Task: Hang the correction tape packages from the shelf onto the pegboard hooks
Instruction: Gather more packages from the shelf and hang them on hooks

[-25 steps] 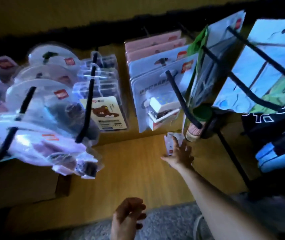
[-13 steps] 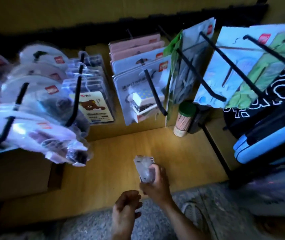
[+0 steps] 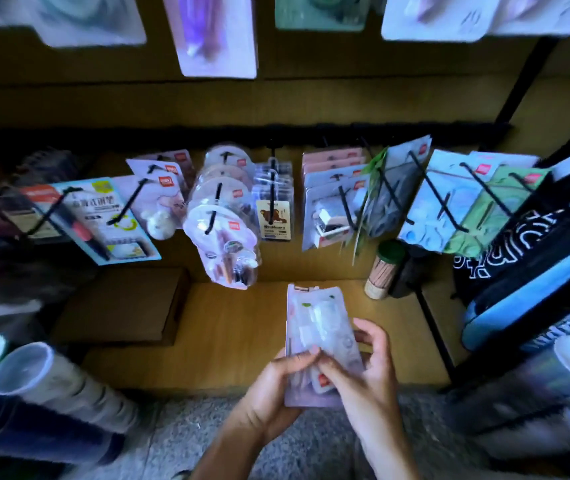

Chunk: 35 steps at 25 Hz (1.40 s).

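A pale lilac correction tape package with a clear blister sits in both my hands above the front edge of the wooden shelf. My left hand grips its lower left side, thumb on the face. My right hand holds its lower right side, fingers curled round the edge. Behind the shelf, black pegboard hooks carry similar blister packs and other stationery packs.
A brown cardboard box lies on the shelf's left. A jar of toothpicks stands at the right. Rolled tubes lie at lower left, bags at right. More packs hang overhead.
My right hand picked the package off the back of the shelf and brought it toward me. My left hand has joined it on the package. The view has pulled back and up.
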{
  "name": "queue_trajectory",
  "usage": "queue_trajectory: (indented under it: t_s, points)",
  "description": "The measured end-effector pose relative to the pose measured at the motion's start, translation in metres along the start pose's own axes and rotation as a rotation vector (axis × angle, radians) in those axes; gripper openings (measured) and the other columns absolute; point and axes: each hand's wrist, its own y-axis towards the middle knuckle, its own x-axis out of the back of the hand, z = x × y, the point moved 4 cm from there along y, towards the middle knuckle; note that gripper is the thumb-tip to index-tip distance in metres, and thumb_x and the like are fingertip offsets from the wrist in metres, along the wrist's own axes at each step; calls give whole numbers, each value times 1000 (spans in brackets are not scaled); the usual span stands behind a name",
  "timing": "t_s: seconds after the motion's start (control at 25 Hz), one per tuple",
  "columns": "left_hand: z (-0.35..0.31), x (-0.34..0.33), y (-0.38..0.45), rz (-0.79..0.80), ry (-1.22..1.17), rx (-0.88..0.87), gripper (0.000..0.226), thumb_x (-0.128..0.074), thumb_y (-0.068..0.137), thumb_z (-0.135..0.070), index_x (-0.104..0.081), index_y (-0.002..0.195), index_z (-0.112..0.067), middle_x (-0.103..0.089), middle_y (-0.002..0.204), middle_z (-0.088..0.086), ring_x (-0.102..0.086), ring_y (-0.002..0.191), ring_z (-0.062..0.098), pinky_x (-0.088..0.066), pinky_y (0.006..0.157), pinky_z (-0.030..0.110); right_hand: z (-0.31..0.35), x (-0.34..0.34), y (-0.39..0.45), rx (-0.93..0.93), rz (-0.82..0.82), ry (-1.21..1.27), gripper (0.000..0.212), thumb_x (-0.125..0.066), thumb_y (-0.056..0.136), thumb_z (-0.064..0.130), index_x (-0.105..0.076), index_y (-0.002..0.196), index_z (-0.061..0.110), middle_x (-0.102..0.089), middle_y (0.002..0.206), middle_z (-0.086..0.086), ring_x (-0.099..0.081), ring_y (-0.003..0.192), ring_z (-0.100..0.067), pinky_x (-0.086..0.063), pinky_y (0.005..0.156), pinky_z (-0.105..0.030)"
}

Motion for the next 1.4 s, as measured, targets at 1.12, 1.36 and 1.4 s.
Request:
queue_trajectory:
  t_s: [1.12,1.36,1.4]
  points:
    - [-137,-110,-123,56,540,-685,25,-66,81,-33,-79,99,-22,-76,109,1,-69,109,16,-53,91,30,285,-24,-2,241,327,106,28,-83,60,15,-56,65,21,-56,67,-10,-52,62,-18,-43,51,-24]
    - [-134,-131,-121,-38,663,-973,26,-83,64,-34,-82,85,-18,-79,86,2,-71,79,6,-53,71,19,270,-19,-9,206,430,240,32,-78,63,8,-68,92,16,-76,90,-12,-72,79,-25,-57,65,-29]
    - [-135,-129,-118,-67,641,-979,25,-86,63,-31,-82,84,-18,-79,85,2,-71,78,5,-53,70,18,263,-16,-13,148,502,223,45,-77,64,5,-65,106,13,-76,99,-15,-73,89,-28,-59,70,-31]
